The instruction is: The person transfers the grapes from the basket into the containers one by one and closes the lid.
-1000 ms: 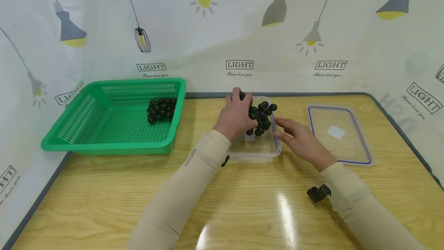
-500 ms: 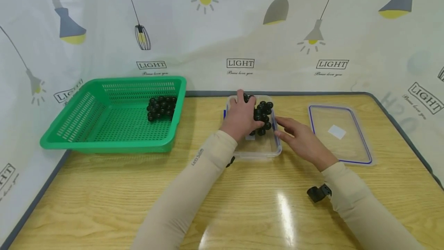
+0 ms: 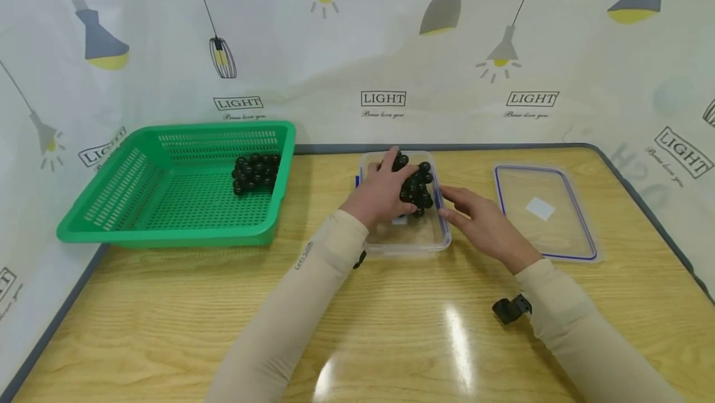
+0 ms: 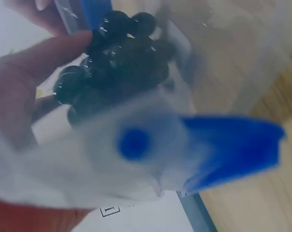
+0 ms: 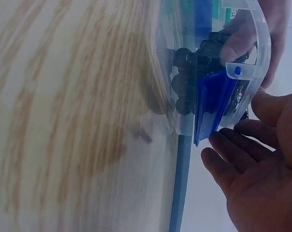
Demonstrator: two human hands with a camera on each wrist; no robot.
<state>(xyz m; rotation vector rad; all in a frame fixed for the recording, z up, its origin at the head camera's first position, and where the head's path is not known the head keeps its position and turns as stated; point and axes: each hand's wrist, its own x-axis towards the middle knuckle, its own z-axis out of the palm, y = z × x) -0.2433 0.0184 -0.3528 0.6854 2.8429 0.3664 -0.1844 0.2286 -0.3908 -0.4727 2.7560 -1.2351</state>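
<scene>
In the head view, my left hand point(image 3: 375, 197) is inside a clear plastic food container point(image 3: 408, 246), with its fingers and thumb round a bunch of black grapes point(image 3: 419, 192). The left wrist view shows the grapes point(image 4: 121, 67) through the clear wall, with a blue latch point(image 4: 232, 150) in front. My right hand point(image 3: 485, 220) stays at the container's right side, fingers fairly straight and fingertips right at the wall. From the right wrist, that hand point(image 5: 261, 164) lies beside another blue latch point(image 5: 213, 104), and grapes sit low against the inner wall.
A green slotted basket point(image 3: 173, 238) stands at the left, holding another bunch of dark grapes point(image 3: 256, 173) at its right end. To the right lies the clear lid point(image 3: 564, 229) with a blue seal. A printed sheet point(image 3: 335, 55) backs the wooden table point(image 3: 391, 328).
The grape bunch has moved lower into the container with my left hand, which shifted slightly right and then back left. My right hand has kept its place at the container's side.
</scene>
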